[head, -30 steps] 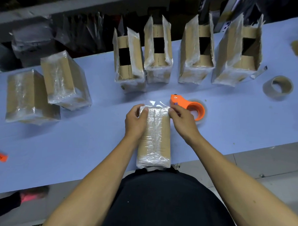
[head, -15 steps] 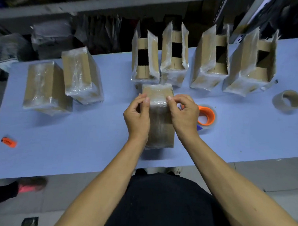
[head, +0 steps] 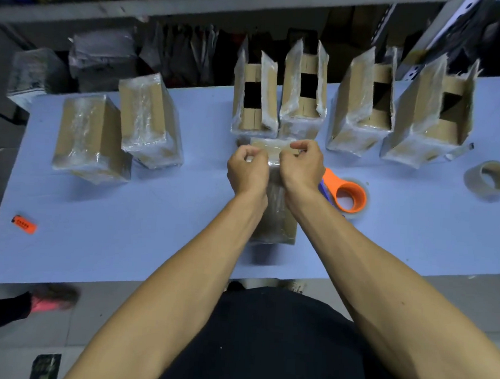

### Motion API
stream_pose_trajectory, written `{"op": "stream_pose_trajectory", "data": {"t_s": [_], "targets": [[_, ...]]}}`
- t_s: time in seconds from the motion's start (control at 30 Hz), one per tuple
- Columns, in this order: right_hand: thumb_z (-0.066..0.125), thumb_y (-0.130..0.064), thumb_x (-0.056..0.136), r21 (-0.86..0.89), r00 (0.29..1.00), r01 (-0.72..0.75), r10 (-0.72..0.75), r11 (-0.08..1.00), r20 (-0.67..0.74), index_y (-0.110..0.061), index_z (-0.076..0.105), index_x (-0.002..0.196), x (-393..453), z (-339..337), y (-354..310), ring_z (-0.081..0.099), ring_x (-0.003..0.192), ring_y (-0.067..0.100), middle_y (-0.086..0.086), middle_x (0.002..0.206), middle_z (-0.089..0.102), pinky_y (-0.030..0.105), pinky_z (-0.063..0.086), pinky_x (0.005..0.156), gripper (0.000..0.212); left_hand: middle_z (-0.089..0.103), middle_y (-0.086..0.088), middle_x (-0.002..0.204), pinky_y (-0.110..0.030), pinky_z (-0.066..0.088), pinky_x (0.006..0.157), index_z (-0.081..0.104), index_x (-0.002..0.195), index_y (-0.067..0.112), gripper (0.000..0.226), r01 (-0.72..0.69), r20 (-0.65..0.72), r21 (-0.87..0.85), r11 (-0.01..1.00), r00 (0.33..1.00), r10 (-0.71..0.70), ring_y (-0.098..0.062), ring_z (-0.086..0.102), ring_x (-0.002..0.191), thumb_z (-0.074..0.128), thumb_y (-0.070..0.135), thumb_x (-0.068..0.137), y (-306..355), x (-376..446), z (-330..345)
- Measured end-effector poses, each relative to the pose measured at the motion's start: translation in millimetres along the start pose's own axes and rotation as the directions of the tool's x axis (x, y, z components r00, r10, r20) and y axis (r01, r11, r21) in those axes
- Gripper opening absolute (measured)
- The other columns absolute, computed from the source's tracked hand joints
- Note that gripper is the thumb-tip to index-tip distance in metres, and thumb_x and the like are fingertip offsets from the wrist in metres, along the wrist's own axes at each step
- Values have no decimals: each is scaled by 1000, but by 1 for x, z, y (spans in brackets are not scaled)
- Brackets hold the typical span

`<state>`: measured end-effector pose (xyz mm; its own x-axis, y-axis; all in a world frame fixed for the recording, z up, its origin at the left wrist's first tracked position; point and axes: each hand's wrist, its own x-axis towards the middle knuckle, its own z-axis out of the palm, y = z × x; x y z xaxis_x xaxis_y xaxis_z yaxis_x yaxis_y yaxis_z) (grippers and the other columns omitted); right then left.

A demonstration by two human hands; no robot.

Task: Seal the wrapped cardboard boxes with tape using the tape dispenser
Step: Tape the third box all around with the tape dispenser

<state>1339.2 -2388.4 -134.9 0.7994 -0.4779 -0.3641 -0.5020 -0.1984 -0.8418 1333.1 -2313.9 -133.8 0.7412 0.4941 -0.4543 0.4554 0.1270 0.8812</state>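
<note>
A narrow cardboard box wrapped in clear film (head: 279,219) stands on the blue table (head: 155,236) in front of me, tipped away. My left hand (head: 248,172) and my right hand (head: 301,165) both pinch the loose film at its top end, fingers curled. The orange tape dispenser (head: 347,195) lies on the table just right of my right wrist, untouched. Behind the box stand several film-wrapped boxes with open tops (head: 254,95).
Two wrapped, closed boxes (head: 90,136) sit at the left. A bare brown tape roll (head: 491,179) lies at the far right, and a small orange object (head: 24,224) near the left front edge. Shelving with bagged goods runs behind the table.
The box has been pushed further from me and stood more upright. Both hands slid up to its top end and now pinch the film there.
</note>
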Motion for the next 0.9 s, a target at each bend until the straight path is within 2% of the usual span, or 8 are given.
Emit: {"op": "stream_pose_trajectory", "data": {"t_s": [0.13,0.27,0.4,0.53,0.63,0.77,0.83,0.9], "targets": [[56,-20,88,-59,998,63,-64,996,-26,-22,67,107,12,-2,-7,60,105,28,2,106,69,41,49,93,22,71,7,99,-19,51,74,77,94,20,11,-124,193,108,986,976,102,-14,65,95,67,23,93,3,15,-6],[60,-38,96,111,983,49,-68,993,169,-16,69,99,20,-14,-10,61,84,16,-2,90,68,31,48,76,24,53,8,140,-29,42,111,75,112,26,22,-364,547,155,918,806,227,-6,48,133,74,27,90,-8,26,-30],[66,-38,91,92,951,98,-121,991,284,-22,62,127,14,-35,12,59,107,12,-2,120,61,30,48,91,40,76,11,100,-36,56,94,80,98,28,11,-361,382,147,921,880,284,-5,70,99,72,32,92,-22,32,-39],[70,-46,84,-361,931,209,-72,909,357,-18,50,140,9,-52,54,54,123,18,0,137,55,35,45,99,66,70,24,69,-11,46,60,75,79,28,27,-42,7,100,994,999,42,6,63,67,66,50,92,-46,33,-48],[78,-46,78,-329,965,57,33,943,262,-10,46,138,3,-50,74,54,122,24,5,132,57,38,45,100,77,65,12,67,-20,44,59,66,67,23,41,110,-117,34,993,988,-106,-11,59,68,60,52,95,-66,29,-61],[84,-42,73,-256,998,23,-9,966,56,-12,56,117,-1,-45,81,61,94,19,-2,99,62,29,44,77,60,66,11,89,-15,43,66,69,89,27,17,-83,29,367,926,997,78,-15,63,89,63,42,95,-71,40,-85],[78,-29,83,-188,987,119,-95,975,133,-12,62,118,2,-43,77,65,99,18,-3,102,66,25,44,80,42,57,13,121,-18,39,91,61,131,25,42,-182,215,419,889,972,98,-8,54,114,71,35,91,-63,50,-95],[68,-21,91,-161,948,189,-137,969,287,-10,61,129,5,-41,72,61,116,19,0,121,66,25,44,94,40,57,14,124,-20,39,97,58,136,24,53,-283,394,473,834,915,87,-5,53,116,77,32,87,-58,55,-100]]}}
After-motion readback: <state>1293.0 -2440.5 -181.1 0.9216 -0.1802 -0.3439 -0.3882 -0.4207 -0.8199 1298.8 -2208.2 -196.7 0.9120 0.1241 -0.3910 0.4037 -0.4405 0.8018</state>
